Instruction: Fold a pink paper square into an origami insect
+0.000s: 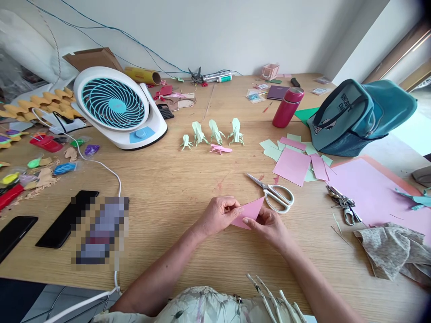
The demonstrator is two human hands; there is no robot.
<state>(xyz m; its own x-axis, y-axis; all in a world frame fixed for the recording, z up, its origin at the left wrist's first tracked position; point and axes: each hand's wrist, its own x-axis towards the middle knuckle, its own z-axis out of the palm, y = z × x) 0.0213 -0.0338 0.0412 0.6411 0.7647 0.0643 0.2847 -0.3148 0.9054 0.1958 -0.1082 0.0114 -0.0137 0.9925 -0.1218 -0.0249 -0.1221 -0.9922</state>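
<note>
Between my two hands is a folded piece of pink paper (251, 210), its pointed corner up to the right. My left hand (220, 215) pinches its left side with thumb and fingers. The right thumb presses on the lower right part, the fingers of my right hand (269, 225) partly hidden behind the paper. Just beyond lie scissors (278, 197) with white handles, blades apart. Farther back stand several pale green folded paper figures (215, 131), with a pink paper figure (220, 149) in front of them.
Pink and green paper pieces (291, 166) lie to the right, near a red flask (288, 107), a teal bag (357, 116), keys (344, 205) and a grey cloth (393, 251). At left are a white fan (121, 107), its cable (107, 170) and dark phones (65, 220).
</note>
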